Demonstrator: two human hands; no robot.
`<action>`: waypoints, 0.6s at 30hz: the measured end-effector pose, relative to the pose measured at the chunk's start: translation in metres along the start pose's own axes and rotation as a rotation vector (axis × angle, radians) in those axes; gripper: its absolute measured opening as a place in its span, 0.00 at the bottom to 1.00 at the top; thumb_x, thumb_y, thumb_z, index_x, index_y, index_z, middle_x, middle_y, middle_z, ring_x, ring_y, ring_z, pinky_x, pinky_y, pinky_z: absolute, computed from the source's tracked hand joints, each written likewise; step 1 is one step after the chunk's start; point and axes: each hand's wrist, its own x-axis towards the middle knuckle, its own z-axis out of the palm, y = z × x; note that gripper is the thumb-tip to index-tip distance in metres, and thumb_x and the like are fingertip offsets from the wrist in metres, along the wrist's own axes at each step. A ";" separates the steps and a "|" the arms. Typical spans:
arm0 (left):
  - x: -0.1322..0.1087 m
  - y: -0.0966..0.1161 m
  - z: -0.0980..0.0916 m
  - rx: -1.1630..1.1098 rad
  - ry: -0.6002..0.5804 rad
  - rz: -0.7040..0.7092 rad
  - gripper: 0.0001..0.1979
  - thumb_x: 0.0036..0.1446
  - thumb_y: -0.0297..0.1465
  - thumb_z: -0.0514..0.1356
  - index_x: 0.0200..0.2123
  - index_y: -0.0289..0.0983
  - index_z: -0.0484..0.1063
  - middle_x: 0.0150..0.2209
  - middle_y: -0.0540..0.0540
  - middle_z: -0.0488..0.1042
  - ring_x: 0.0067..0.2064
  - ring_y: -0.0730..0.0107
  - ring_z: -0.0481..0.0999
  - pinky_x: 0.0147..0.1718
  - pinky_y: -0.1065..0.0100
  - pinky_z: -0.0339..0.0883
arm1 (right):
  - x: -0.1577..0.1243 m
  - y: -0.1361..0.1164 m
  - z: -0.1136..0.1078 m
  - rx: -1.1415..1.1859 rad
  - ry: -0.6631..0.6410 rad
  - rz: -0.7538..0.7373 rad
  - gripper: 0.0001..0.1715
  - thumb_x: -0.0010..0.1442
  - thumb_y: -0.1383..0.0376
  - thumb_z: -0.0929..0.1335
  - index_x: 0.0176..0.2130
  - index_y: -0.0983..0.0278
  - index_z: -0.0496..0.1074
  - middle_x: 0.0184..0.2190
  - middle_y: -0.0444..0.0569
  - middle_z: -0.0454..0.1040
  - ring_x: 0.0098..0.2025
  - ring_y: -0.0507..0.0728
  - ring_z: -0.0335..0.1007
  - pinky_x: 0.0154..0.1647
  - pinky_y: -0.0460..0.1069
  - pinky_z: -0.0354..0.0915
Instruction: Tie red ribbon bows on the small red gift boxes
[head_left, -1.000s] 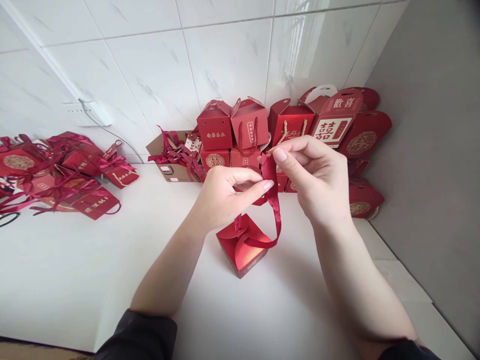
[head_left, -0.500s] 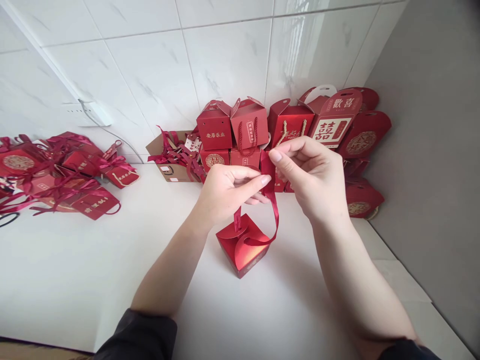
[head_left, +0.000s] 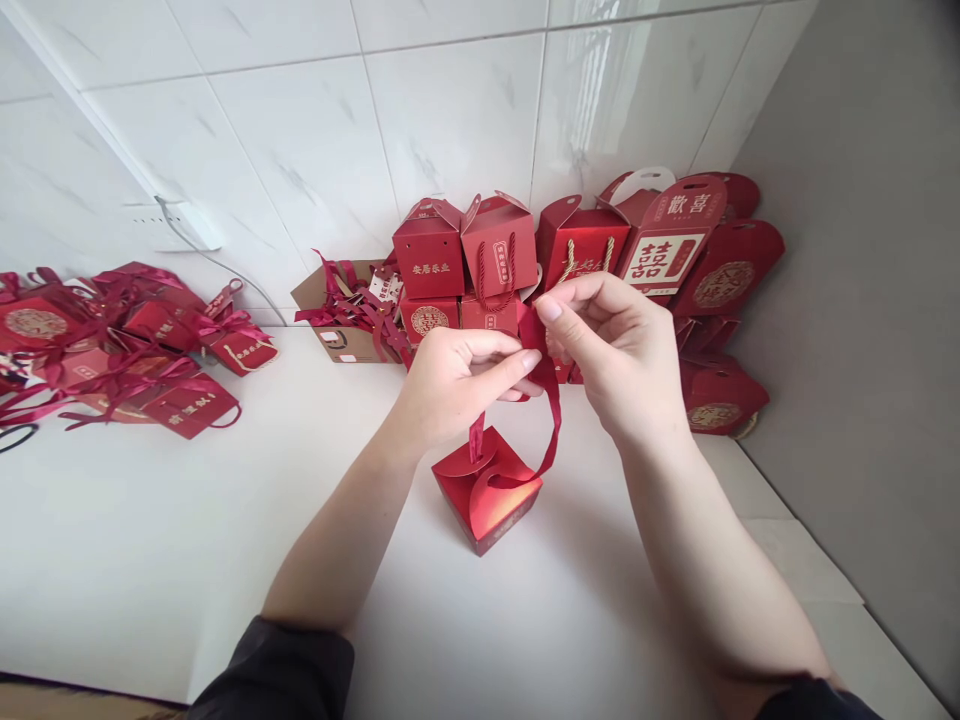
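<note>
— Where are my hands just now?

— Both are raised over the white counter (head_left: 150, 560), close together and just above the small red gift box (head_left: 487, 495). Your left hand (head_left: 450, 385) comes in from the left and your right hand (head_left: 622, 360) from the right. A dark red satin ribbon (head_left: 553, 425) runs between them.

— And what have they got hold of?

— On your left hand the thumb and forefinger are closed in a pinch on the ribbon, and the rest are curled under the palm. The fingers (head_left: 570, 320) of your right hand are nipped together on the ribbon's upper fold, a little higher than the left pinch. The two pinches almost touch.

— And the box?

— It stands on the counter, below and between your wrists, with one corner turned toward you and its curved top flaps closed. One strand of ribbon rises from the slit in the top and goes up under your left hand. The other hangs from your hands in a loop that drops to the right side of the box top.

— What else is about?

— Against the tiled wall behind your hands there is a stack of red boxes (head_left: 465, 260) with cord handles. Left of it sits an open cardboard box (head_left: 341, 315) with ribbons spilling out, and to the right, in the corner, are round-topped red bags (head_left: 720, 270) with gold characters. Far to your left, well apart, lies a pile of flat red boxes (head_left: 127, 345) tangled in ribbon, with a wall socket (head_left: 180, 225) above it.
</note>
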 end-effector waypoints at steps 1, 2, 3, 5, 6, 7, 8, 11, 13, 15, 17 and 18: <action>0.000 0.000 -0.001 0.012 0.006 0.009 0.13 0.53 0.41 0.65 0.32 0.36 0.79 0.30 0.46 0.79 0.34 0.64 0.82 0.34 0.68 0.78 | 0.001 0.000 -0.002 -0.002 -0.022 0.018 0.14 0.58 0.53 0.71 0.34 0.61 0.72 0.25 0.43 0.69 0.24 0.50 0.63 0.23 0.46 0.62; 0.000 0.001 -0.002 0.027 0.014 0.016 0.13 0.53 0.41 0.64 0.32 0.36 0.79 0.30 0.46 0.79 0.33 0.64 0.82 0.33 0.69 0.78 | 0.001 -0.001 -0.003 -0.005 -0.057 0.040 0.15 0.58 0.52 0.71 0.34 0.61 0.73 0.25 0.43 0.69 0.24 0.49 0.62 0.23 0.46 0.61; 0.000 0.001 -0.004 0.041 0.024 0.021 0.14 0.54 0.41 0.64 0.33 0.36 0.79 0.30 0.46 0.79 0.33 0.65 0.82 0.33 0.69 0.78 | 0.002 -0.001 -0.005 -0.007 -0.104 0.063 0.15 0.57 0.52 0.71 0.35 0.62 0.73 0.26 0.43 0.70 0.24 0.49 0.62 0.23 0.46 0.60; 0.000 0.003 -0.006 0.066 0.039 0.025 0.14 0.54 0.41 0.64 0.33 0.36 0.78 0.31 0.46 0.80 0.33 0.65 0.82 0.32 0.70 0.78 | 0.004 -0.001 -0.007 -0.003 -0.199 0.094 0.17 0.55 0.52 0.72 0.34 0.63 0.73 0.28 0.44 0.71 0.27 0.50 0.64 0.25 0.45 0.61; 0.001 0.003 -0.007 0.074 0.044 0.028 0.14 0.54 0.41 0.64 0.33 0.36 0.78 0.32 0.45 0.80 0.33 0.65 0.82 0.32 0.70 0.78 | 0.004 -0.001 -0.008 0.006 -0.231 0.100 0.18 0.54 0.51 0.73 0.33 0.63 0.73 0.28 0.45 0.71 0.28 0.50 0.65 0.26 0.46 0.62; 0.001 0.003 -0.008 0.079 0.049 0.033 0.13 0.54 0.41 0.64 0.33 0.36 0.79 0.32 0.45 0.80 0.33 0.65 0.82 0.31 0.70 0.77 | 0.004 0.000 -0.008 0.019 -0.249 0.099 0.18 0.54 0.51 0.73 0.32 0.63 0.73 0.29 0.45 0.72 0.29 0.51 0.65 0.27 0.46 0.63; 0.001 0.003 -0.009 0.084 0.051 0.039 0.13 0.55 0.41 0.64 0.33 0.36 0.79 0.32 0.45 0.80 0.32 0.65 0.82 0.30 0.71 0.77 | 0.004 0.000 -0.007 0.031 -0.256 0.096 0.19 0.54 0.51 0.73 0.32 0.64 0.73 0.29 0.45 0.72 0.29 0.51 0.66 0.28 0.46 0.63; 0.001 0.002 -0.009 0.105 0.051 0.052 0.12 0.55 0.39 0.63 0.33 0.36 0.79 0.29 0.47 0.80 0.30 0.67 0.82 0.29 0.71 0.76 | 0.004 0.002 -0.005 0.038 -0.240 0.091 0.19 0.54 0.50 0.73 0.30 0.64 0.73 0.27 0.44 0.71 0.28 0.50 0.65 0.27 0.46 0.62; 0.002 0.001 -0.008 0.114 0.044 0.046 0.12 0.56 0.39 0.63 0.32 0.36 0.79 0.26 0.47 0.79 0.29 0.67 0.81 0.28 0.71 0.76 | 0.003 0.003 -0.003 0.033 -0.220 0.092 0.18 0.54 0.51 0.73 0.29 0.64 0.73 0.26 0.44 0.71 0.26 0.50 0.63 0.25 0.46 0.60; 0.002 0.000 -0.006 0.098 0.040 0.033 0.13 0.56 0.40 0.62 0.32 0.36 0.78 0.26 0.47 0.78 0.29 0.67 0.81 0.27 0.71 0.76 | 0.003 0.006 -0.001 0.046 -0.191 0.094 0.17 0.55 0.52 0.72 0.29 0.64 0.73 0.25 0.43 0.70 0.26 0.50 0.63 0.24 0.45 0.60; 0.002 -0.001 -0.003 0.055 0.034 0.023 0.13 0.56 0.41 0.61 0.33 0.36 0.76 0.28 0.47 0.79 0.29 0.66 0.81 0.27 0.71 0.76 | 0.003 0.008 0.002 0.071 -0.153 0.090 0.16 0.56 0.54 0.72 0.28 0.63 0.73 0.24 0.43 0.70 0.26 0.50 0.63 0.25 0.45 0.60; 0.002 -0.002 -0.002 0.030 0.023 0.018 0.13 0.56 0.40 0.62 0.33 0.35 0.75 0.30 0.47 0.79 0.30 0.66 0.81 0.27 0.71 0.75 | 0.003 0.010 0.003 0.081 -0.131 0.083 0.15 0.57 0.54 0.72 0.28 0.63 0.73 0.24 0.43 0.70 0.26 0.50 0.63 0.25 0.46 0.60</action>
